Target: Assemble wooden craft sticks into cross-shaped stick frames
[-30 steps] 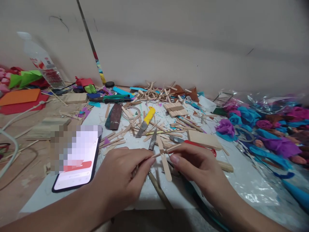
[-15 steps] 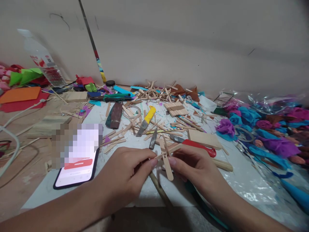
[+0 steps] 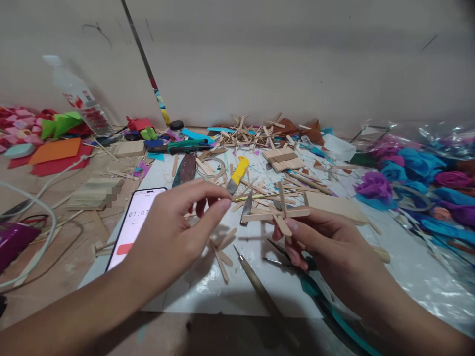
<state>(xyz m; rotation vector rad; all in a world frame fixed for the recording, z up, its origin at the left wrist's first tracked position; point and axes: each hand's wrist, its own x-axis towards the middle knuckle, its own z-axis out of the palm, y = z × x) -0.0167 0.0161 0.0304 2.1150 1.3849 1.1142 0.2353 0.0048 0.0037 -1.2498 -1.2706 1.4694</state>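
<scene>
The left hand [image 3: 174, 222] held nothing that I could see; its thumb and index finger were bent toward each other, the tips very near, but I cannot tell whether they touched. The right hand [image 3: 326, 237] had its thumb and fingers clamped on a small cross-shaped piece of flat, pale wooden sticks [image 3: 256, 215], which was in the air just beyond these fingers, its long stick pointing toward the left fingertips. Below the left fingertips, a second piece of crossed pale wooden sticks [image 3: 221, 267] lay on a shiny white sheet [image 3: 193, 296]. An awl with a thin metal point and a brown handle [image 3: 256, 282] lay between the two hands, and pliers with teal-green handles [image 3: 315, 287] lay under the right fingers. Just beyond the left fingertips was a cutter knife with a bright yellow handle [image 3: 240, 170]. To the left of the left fingers, and partly covered by that hand, a black-edged phone with a white screen [image 3: 124, 227] showed "01:07"; any further digits were hidden. Farther to the left and beyond, a clear plastic bottle [image 3: 79, 101] carried a red-and-white label, whose writing was too blurred to read.
</scene>
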